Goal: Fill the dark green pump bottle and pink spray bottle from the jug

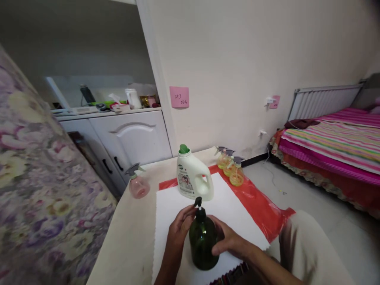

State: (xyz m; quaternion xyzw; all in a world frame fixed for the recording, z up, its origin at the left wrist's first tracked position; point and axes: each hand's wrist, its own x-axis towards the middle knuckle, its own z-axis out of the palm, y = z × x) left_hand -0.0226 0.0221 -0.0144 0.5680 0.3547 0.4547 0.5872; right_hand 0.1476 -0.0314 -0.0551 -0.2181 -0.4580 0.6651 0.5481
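Note:
A dark green pump bottle (pixel 204 243) with a black pump head stands upright in front of me on a white sheet (pixel 237 217). My right hand (pixel 230 239) is wrapped round the right side of its body, thumb at the front. On the other side, the curled fingers of my left hand (pixel 181 223) are at the bottle's neck and pump, their tips partly hidden behind it. Just beyond stands a white detergent jug (pixel 190 174), its green top (pixel 183 149) in place at the mouth.
A pink spray bottle (pixel 139 186) stands at the table's left. Several yellow spray bottles (pixel 236 176) are grouped at the back right by red plastic sheeting (pixel 252 202). A floral curtain (pixel 38 190) hangs at left; a bed (pixel 332 138) is at right.

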